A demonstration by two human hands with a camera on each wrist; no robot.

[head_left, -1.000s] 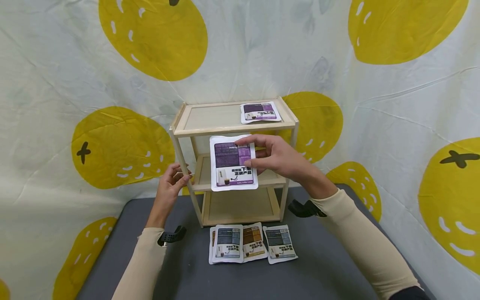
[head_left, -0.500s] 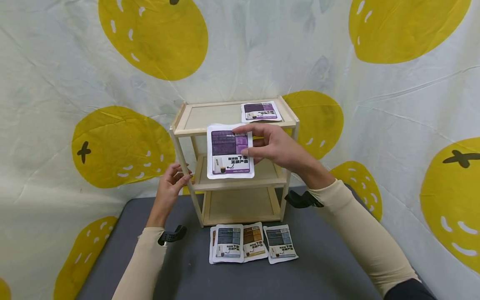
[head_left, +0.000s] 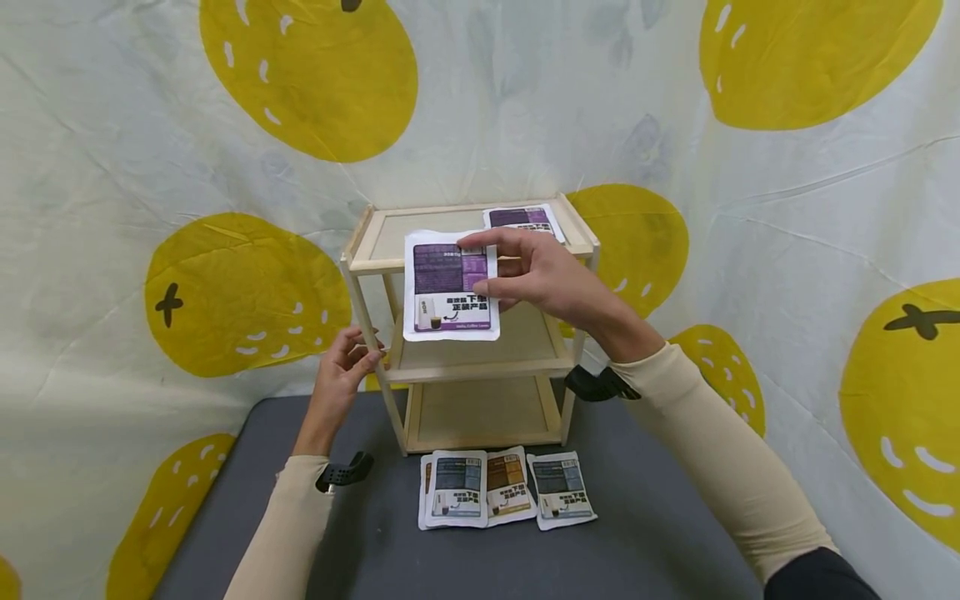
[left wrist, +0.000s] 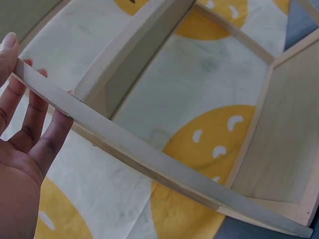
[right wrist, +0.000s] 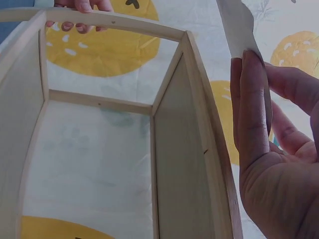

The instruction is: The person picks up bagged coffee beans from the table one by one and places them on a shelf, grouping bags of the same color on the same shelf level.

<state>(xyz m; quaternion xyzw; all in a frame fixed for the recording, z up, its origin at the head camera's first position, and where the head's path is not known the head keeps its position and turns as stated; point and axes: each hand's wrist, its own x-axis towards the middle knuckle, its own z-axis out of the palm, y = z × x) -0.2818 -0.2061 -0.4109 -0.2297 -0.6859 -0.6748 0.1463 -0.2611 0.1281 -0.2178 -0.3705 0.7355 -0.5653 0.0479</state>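
Observation:
My right hand (head_left: 551, 279) pinches a white-edged coffee pouch (head_left: 442, 271) with a purple label by its right side, thumb in front. It hangs upright before the upper part of a small three-tier wooden shelf (head_left: 480, 368), overlapping the top board's front edge. Edge-on, the held pouch (right wrist: 238, 30) shows between thumb and fingers in the right wrist view. My left hand (head_left: 337, 387) grips the shelf's front left post (left wrist: 144, 149), thumb on one side and fingers on the other. Another purple pouch (head_left: 517, 218) lies at the top tier's right end, partly hidden behind my right hand.
On the grey table (head_left: 420, 562) before the shelf lie several pouches: a blue-labelled pouch (head_left: 457, 487) overlapping orange-labelled ones (head_left: 510, 487), and another blue-labelled pouch (head_left: 561, 490) to the right. A white curtain (head_left: 517, 100) with yellow fruit prints hangs behind.
My right hand has raised the purple pouch and shifted it slightly left, from in front of the middle tier up to the top board's edge. The left hand stays on the post.

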